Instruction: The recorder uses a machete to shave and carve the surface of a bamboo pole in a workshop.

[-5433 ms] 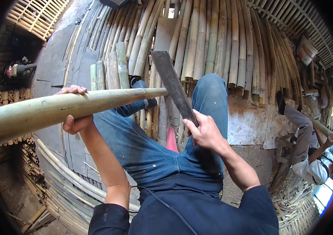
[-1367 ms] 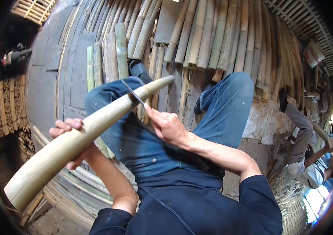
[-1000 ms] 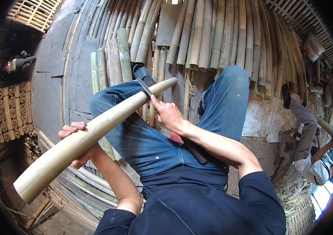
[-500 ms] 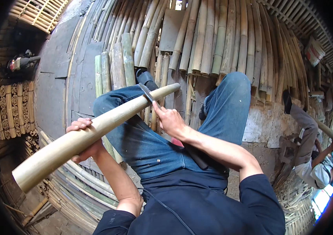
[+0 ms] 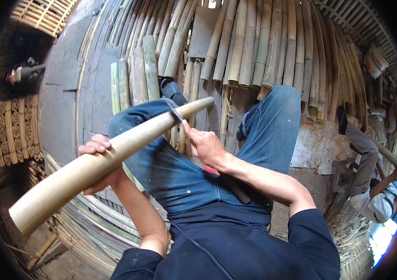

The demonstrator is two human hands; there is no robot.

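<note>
A thick, pale bamboo pole (image 5: 84,172) lies slantwise over my left thigh, its wide end at the lower left and its narrow end near the middle. My left hand (image 5: 100,163) is closed round the thick part, fingers on top. My right hand (image 5: 208,148) grips a knife (image 5: 174,110), whose narrow, motion-blurred blade rests across the pole near its thin end. The index finger is stretched along toward the blade. The knife's grip is mostly hidden by the hand; a red part and a dark length show beneath my right forearm.
Rows of bamboo poles (image 5: 273,46) lie ahead, with shorter green pieces (image 5: 151,67) nearer my left knee. Long strips (image 5: 100,219) lie at the lower left, below bundled sticks (image 5: 16,130). At the far right another person (image 5: 376,203) sits holding a pole.
The bamboo pole and my left hand have shifted slightly toward the lower left. My right hand stays near the same spot, and the blade is now more blurred.
</note>
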